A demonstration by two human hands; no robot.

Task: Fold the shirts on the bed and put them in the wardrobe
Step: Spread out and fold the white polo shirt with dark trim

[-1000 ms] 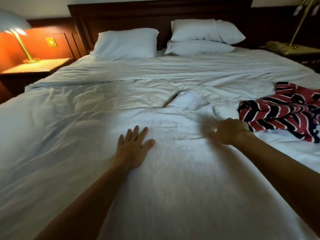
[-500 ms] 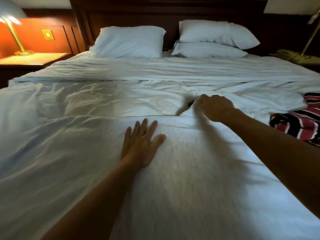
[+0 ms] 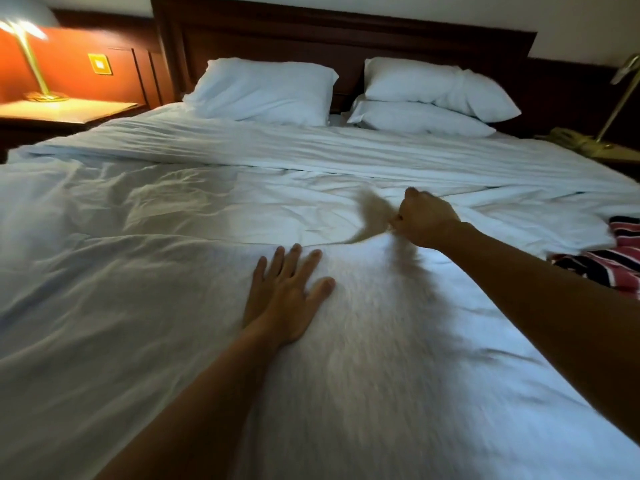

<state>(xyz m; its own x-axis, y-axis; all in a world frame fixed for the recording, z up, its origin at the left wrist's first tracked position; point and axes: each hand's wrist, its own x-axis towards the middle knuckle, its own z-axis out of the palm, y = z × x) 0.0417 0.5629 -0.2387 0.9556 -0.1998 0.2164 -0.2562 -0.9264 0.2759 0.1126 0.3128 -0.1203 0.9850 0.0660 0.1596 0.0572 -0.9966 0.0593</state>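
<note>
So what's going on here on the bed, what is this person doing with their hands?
A person is working on a white shirt spread on the bed. The left hand presses flat on it, while the right hand pinches a blurred flap of it near its far edge, seemingly mid-fold. A red, white and dark striped shirt lies crumpled at the bed's right side, untouched. No wardrobe is in view.
</note>
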